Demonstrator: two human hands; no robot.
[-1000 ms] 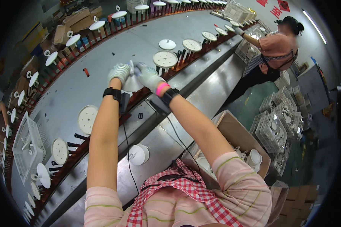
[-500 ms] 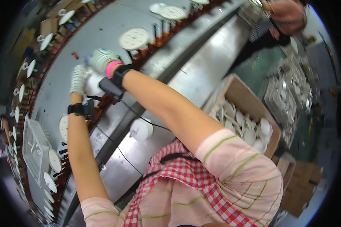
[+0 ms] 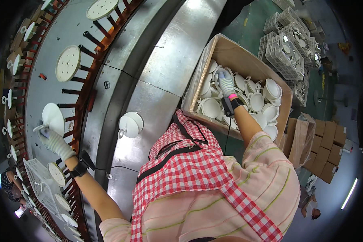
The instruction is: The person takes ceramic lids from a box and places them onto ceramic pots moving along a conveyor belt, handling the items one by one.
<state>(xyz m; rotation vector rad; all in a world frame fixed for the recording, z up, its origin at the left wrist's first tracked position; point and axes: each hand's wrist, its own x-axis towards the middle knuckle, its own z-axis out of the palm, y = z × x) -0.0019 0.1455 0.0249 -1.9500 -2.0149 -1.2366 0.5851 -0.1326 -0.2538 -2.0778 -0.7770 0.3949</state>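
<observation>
My left hand (image 3: 56,143), in a pale striped glove, is closed on the small ring handle of a white round disc-shaped piece (image 3: 53,117). That piece is at the near side of the line, beside a row of dark upright pegs (image 3: 68,92). Inside an open cardboard box (image 3: 246,66) on the right, my gloved right hand (image 3: 226,84) touches white dish-like pieces with ring handles (image 3: 210,108). Its fingertips are blurred among them, so its grip is unclear. Dark straps with small devices are round both wrists.
A stacked pair of white pieces (image 3: 131,124) lies on the metal bench (image 3: 157,97). A perforated white disc (image 3: 67,63) stands on pegs. White plastic crate (image 3: 40,185) sits at lower left. Filled crates (image 3: 284,56) and stacked cartons (image 3: 324,147) stand right. A cable crosses near my right wrist.
My right hand has moved from beside my left hand, over the line, into the cardboard box. My left hand has shifted left and down and now grips the ring. The view has turned rightward.
</observation>
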